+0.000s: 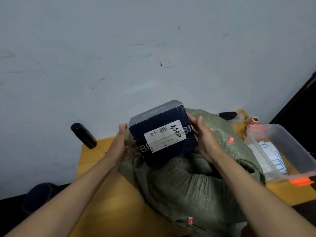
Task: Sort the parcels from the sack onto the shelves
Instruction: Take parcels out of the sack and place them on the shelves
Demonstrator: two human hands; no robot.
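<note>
A dark blue box parcel (171,149) with a white shipping label and handwritten marks is held above the olive-green woven sack (196,185), which lies slumped on the yellow table (106,194). My left hand (122,144) grips the parcel's left side, fingers curled under its lower edge. On the parcel's right side my right hand (203,137) grips it, thumb along the edge. The sack's mouth sits just below the parcel; what is inside is hidden.
A black cylinder bottle (83,135) stands at the table's far left corner. A clear plastic bin (283,142) with orange clips and blue-marked labels inside sits at right. A red tape roll (254,120) and a black device (228,115) lie behind the sack. A pale wall fills the background.
</note>
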